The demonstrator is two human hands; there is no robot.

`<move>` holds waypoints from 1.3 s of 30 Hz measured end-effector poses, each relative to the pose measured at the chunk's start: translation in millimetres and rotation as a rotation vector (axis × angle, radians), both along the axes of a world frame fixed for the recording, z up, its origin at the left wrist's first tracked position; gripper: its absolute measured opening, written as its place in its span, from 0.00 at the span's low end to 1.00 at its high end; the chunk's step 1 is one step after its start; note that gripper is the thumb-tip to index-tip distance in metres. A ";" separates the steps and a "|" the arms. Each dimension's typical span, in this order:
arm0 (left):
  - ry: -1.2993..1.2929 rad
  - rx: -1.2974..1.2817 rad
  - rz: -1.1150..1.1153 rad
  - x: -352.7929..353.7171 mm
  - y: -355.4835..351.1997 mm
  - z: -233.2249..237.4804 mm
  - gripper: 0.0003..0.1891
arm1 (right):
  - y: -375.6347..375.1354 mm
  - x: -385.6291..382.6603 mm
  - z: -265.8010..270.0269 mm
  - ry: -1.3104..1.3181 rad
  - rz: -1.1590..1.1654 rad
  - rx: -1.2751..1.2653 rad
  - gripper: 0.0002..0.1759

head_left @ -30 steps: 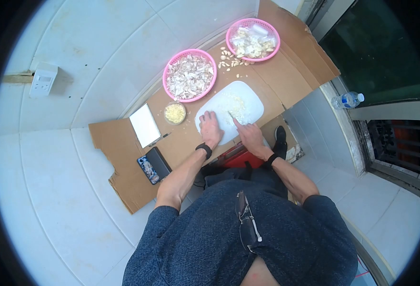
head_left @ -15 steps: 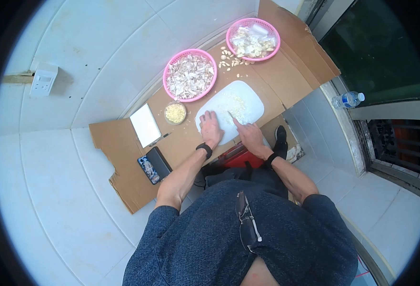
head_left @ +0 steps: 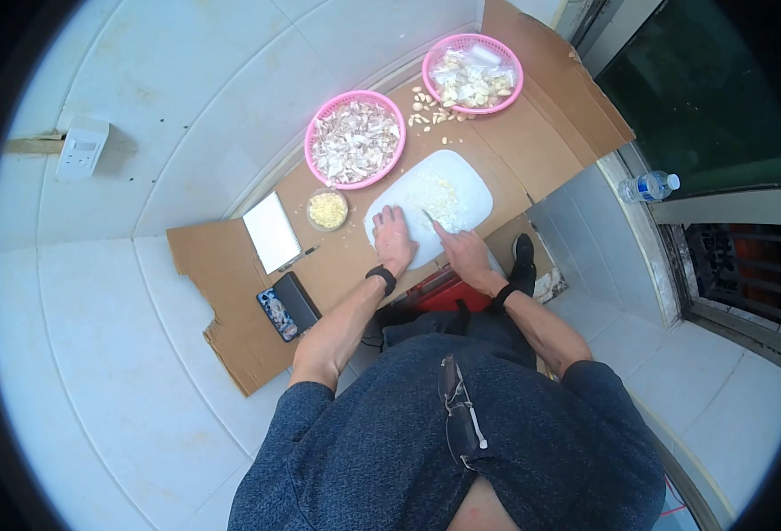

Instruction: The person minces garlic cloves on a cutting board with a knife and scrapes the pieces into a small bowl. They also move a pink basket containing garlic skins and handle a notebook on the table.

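Note:
My left hand (head_left: 394, 240) lies on the near left part of a white cutting board (head_left: 463, 173), its fingers spread. At the board's near right edge, my right hand (head_left: 467, 251) is closed round a small knife (head_left: 429, 215), whose blade points toward the middle of the board. Pale chopped pieces (head_left: 442, 196) lie beside and beyond the blade. Left of the board stands a small round container (head_left: 327, 211) filled with yellowish chopped bits. The knife's handle is mostly hidden in my right hand.
Beyond the board are a pink basket of skins (head_left: 355, 142), another pink basket (head_left: 472, 74) with a plastic bag and cloves, and loose cloves (head_left: 426, 111). Cardboard (head_left: 337, 257) lies underneath. A notepad (head_left: 271, 233), pen, phone (head_left: 277, 314) and bottle (head_left: 654, 186) are at the sides.

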State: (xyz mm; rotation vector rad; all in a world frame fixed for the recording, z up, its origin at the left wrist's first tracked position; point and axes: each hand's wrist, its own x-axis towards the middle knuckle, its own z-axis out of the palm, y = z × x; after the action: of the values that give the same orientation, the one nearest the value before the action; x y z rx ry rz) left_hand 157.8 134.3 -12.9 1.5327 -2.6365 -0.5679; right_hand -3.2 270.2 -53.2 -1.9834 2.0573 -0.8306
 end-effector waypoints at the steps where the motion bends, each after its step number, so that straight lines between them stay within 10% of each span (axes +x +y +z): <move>1: 0.000 -0.004 -0.001 0.0 0.1 0.0 0.50 | 0.2 -0.2 1.4 0.009 0.004 0.005 0.33; 39: -0.015 -0.034 0.001 -0.6 1.1 -2.4 0.51 | 2.4 -0.5 -1.7 -0.043 -0.009 0.010 0.33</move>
State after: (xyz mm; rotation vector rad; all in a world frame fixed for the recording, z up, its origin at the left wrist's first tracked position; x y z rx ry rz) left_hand 157.2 135.3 -15.3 1.5345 -2.6421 -0.5112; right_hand -3.7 272.5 -54.9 -1.9351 2.0449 -0.8548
